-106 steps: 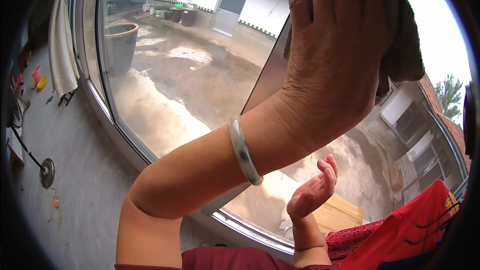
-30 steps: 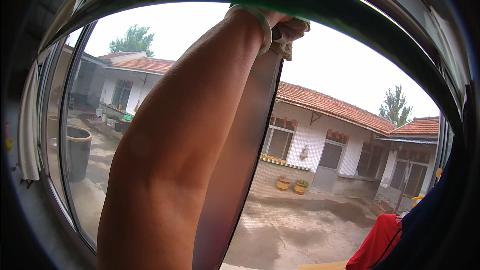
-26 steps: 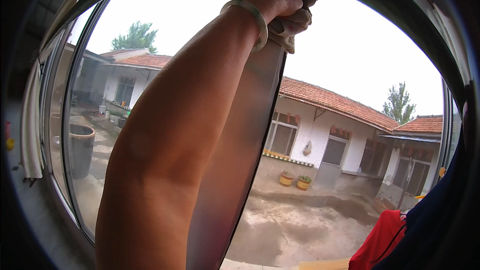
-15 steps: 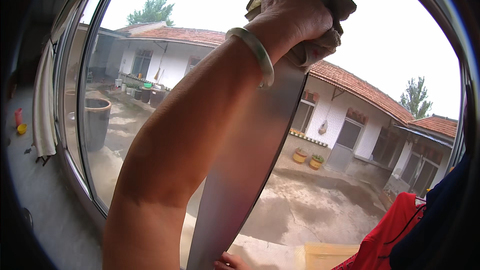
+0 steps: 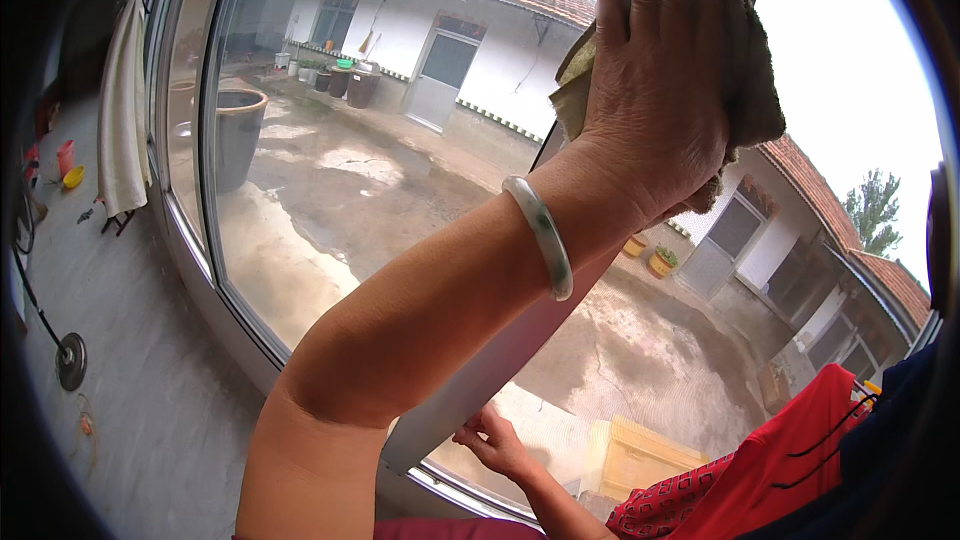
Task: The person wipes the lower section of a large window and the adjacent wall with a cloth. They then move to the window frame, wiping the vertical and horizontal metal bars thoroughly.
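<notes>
Bits of my dark red shirt [image 5: 455,528] are peeking in at the bottom. My left arm [image 5: 400,340] is bending at the elbow and slanting up to the right, and a pale green bracelet [image 5: 542,238] is sitting around it, near the wrist. My right hand [image 5: 497,443] is resting much lower, by the bottom end of a long grey post [image 5: 445,420]. Its fingers are bending a bit, and I am not able to tell if they are pinching the edge of the post or just lying beside it.

My left hand [image 5: 660,100] is holding a thick brown rag [image 5: 755,105] high up on the post. Its fingers are lying almost straight over the rag, with the rag sticking out on both sides. So the rag is lying right under my left hand, and well apart from my right one. The post is running the long way, from low on the left to high on the right, and my left arm is crossing in front of it.

Red clothes [image 5: 790,440] are hanging to the right. Past the window, a yellow box [image 5: 645,455] is lying low, a big dark tub [image 5: 238,145] is standing to the left, and farthest off, a tree [image 5: 873,205] is poking up.
</notes>
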Motion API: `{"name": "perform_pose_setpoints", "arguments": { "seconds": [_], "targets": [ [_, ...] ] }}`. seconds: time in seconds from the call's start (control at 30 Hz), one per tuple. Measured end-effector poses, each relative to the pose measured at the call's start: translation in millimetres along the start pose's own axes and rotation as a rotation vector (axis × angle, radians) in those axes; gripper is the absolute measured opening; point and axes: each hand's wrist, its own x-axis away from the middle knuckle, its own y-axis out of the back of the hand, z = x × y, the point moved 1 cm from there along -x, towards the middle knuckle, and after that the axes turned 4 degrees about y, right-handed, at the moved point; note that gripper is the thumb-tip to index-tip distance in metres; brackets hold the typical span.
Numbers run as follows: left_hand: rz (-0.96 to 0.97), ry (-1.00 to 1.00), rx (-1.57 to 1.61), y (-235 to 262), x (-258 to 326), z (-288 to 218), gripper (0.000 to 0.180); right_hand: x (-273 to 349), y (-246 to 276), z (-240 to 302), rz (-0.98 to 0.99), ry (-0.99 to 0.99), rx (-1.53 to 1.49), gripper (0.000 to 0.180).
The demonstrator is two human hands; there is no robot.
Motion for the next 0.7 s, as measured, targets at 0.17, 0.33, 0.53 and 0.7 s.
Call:
{"name": "perform_pose_setpoints", "arguments": {
  "seconds": [0.17,0.33,0.53,0.7],
  "targets": [
    [0.069,0.072,-0.082,11,57,-4,0.091,5,-7,14,-0.076,0.153,-0.002,0.021],
    [0.218,0.198,-0.212,37,119,-16,0.070,18,-9,14,-0.068,0.124,0.008,0.012],
    [0.312,0.251,-0.286,58,183,-24,0.066,35,-8,20,0.095,0.108,0.283,0.007],
    [0.339,0.301,-0.352,72,245,-28,0.069,48,7,15,0.049,0.045,0.330,0.006]
  ]
}}
